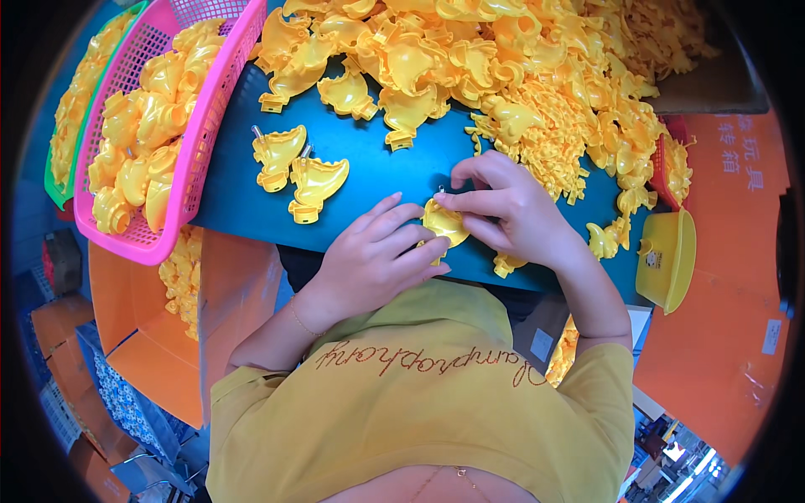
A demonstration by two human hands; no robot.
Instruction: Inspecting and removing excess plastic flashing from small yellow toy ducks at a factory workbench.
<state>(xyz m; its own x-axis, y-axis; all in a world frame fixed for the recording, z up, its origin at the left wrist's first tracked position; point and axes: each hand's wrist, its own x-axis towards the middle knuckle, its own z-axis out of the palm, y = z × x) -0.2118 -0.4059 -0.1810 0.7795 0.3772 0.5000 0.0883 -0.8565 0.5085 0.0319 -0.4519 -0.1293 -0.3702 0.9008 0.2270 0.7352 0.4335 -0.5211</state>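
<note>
Between my hands, close to the table's near edge, is a curved yellow plastic shell half [446, 223]. My left hand [379, 256] is closed on its left side, fingers over its lower part. The thumb and forefinger of my right hand [513, 210] pinch a tiny clear piece at the shell's top; its kind is too small to tell. Another yellow shell piece [508, 265] lies partly under my right wrist. To the left rest two shell halves, an upper one [277, 158] and a lower one [319, 184], each with a small clear pin sticking up.
A heap of yellow shells [419, 59] covers the far side of the blue-green table [243, 180], with a pile of small yellow parts [537, 138] at right. A pink basket [197, 159] of shells stands left, a yellow tub [671, 260] right. Orange boxes [151, 360] flank the table.
</note>
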